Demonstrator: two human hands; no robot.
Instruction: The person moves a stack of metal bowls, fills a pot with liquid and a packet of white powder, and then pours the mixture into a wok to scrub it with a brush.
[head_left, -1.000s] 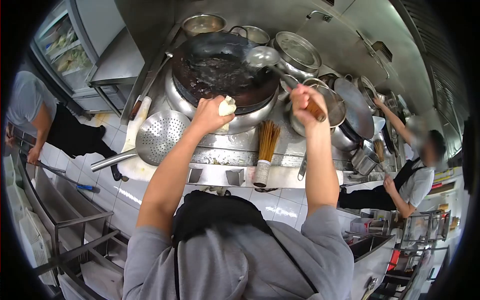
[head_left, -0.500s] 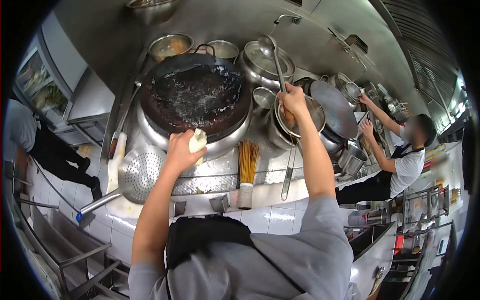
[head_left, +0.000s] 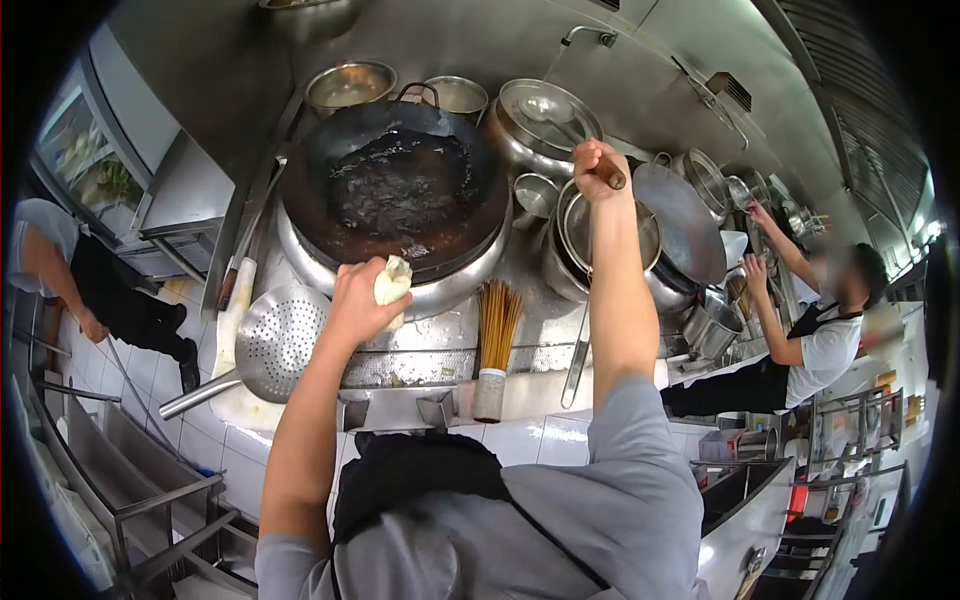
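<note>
A large black wok [head_left: 395, 190] with a film of liquid sits on the round burner ring. My left hand [head_left: 362, 297] grips a pale folded cloth [head_left: 391, 281] at the wok's near rim. My right hand [head_left: 594, 165] is raised and closed on the wooden handle of a ladle [head_left: 560, 115]. The ladle's bowl dips into a wide steel pot [head_left: 545, 125] behind and to the right of the wok.
A perforated skimmer [head_left: 272, 338] lies left of the wok. A bamboo brush [head_left: 496, 340] stands at the counter front. Steel bowls [head_left: 350, 86] line the back; pots and a lid [head_left: 680, 220] crowd the right. Other people work at far left [head_left: 70, 270] and right [head_left: 810, 330].
My right hand swung the ladle from over the wok to the right and back, setting its bowl into the steel pot. My left hand stayed on the cloth at the rim.
</note>
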